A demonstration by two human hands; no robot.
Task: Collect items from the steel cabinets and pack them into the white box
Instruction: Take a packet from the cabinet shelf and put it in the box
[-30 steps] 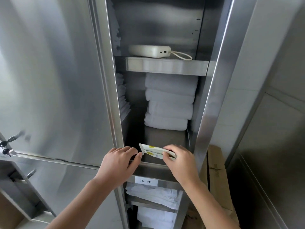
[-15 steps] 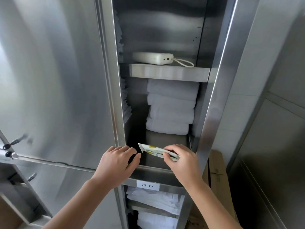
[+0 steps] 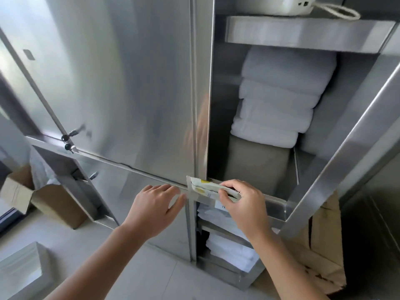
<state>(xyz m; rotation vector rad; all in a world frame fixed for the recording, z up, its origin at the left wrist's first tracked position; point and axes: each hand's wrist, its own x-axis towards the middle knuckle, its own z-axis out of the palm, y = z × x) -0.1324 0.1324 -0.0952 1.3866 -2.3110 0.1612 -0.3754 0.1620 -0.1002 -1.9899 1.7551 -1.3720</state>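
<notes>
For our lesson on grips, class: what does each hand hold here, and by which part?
The right hand pinches a packet by its right end. The left hand holds nothing.

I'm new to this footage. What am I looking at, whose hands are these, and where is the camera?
No machine here: a person wears a camera on the head, looking down at their own bare hands. In front stands a steel cabinet, one compartment open. White towels are stacked inside; a white device lies on the shelf above. The right hand pinches a small packet near the compartment's front edge. The left hand is open beside it, holding nothing.
</notes>
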